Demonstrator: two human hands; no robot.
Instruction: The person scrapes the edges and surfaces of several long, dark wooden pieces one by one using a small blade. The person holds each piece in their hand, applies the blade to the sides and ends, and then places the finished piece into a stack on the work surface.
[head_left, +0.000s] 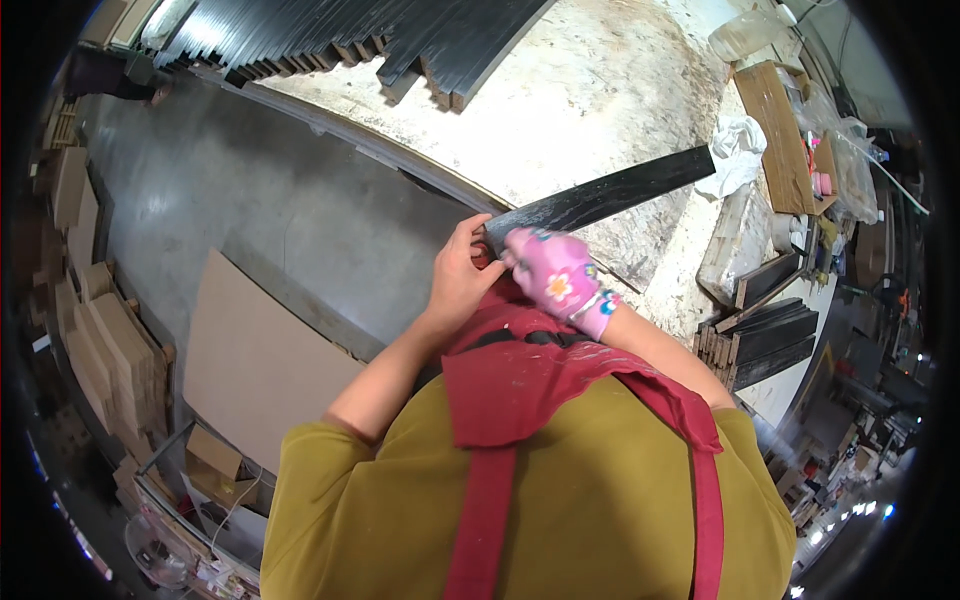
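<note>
The left hand point(460, 268), bare, is half curled, its fingers and thumb closed about the near end of a black board point(625, 192). The right hand point(555, 275) (in a pink glove printed with flowers) lies over that same end, fingers bent and pressed down; they are blurred, so I can't fairly say whether anything is tucked beneath them. The board's near end is at the table edge, in front of the person's red apron point(540, 390), and it slants away to the right across a stained, whitish worktop point(620, 85). Its far end reaches a crumpled white cloth point(738, 150). Past the cloth stands an opened cardboard box point(775, 135); nearer, to the right, is a pile of short black pieces point(770, 345). Many long black boards point(330, 25) lie side by side at the worktop's far left.
</note>
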